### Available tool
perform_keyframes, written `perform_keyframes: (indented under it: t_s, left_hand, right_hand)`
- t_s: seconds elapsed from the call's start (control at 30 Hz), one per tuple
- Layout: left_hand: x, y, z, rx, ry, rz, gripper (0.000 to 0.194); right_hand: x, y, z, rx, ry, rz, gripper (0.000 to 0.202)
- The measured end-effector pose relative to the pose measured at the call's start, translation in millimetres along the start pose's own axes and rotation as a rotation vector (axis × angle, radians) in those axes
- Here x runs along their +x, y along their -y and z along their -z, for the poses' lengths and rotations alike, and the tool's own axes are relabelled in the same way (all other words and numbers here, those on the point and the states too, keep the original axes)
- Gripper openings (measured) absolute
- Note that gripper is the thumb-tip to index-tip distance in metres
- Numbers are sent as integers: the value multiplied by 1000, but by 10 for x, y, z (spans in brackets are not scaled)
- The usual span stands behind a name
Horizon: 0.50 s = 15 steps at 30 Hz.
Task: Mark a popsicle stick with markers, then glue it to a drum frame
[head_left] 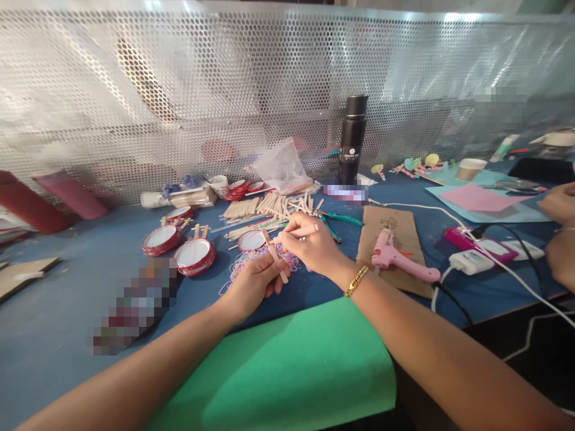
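My left hand [256, 282] pinches a flat wooden craft stick [281, 272] between thumb and fingers, holding it tilted above the table. In my right hand [309, 246] is a slim pink pen-like stick [307, 232], its tip close to the upper part of the craft stick; whether they touch, I cannot tell. Beneath both hands lies a tangle of pale pink and purple loops [234, 270]. Just behind them is a round red-rimmed piece with a white face [251, 240]. More craft sticks [287, 205] are heaped farther back.
Red-rimmed discs [195, 256] stand at left. Teal-handled pliers [344, 219] lie behind my right hand. A pink glue gun [398, 258] rests on cardboard [390, 216], beside cables and a power strip [494, 250]. Green sheet [291, 365] in front; black bottle [353, 140] behind; another person's hand [559, 203] at right.
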<state>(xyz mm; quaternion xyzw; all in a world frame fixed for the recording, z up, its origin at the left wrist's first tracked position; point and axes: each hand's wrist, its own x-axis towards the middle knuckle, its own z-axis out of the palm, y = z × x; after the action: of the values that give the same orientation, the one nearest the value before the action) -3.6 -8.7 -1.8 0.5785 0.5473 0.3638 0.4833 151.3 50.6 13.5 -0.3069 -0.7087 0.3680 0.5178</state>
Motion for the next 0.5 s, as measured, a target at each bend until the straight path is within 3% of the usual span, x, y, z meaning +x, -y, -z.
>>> perform_keyframes:
  t_s: [0.5]
  left_hand:
    - [6, 15, 1, -13, 2, 4, 36]
  right_hand:
    - [-4, 5, 13, 16, -28, -22, 16]
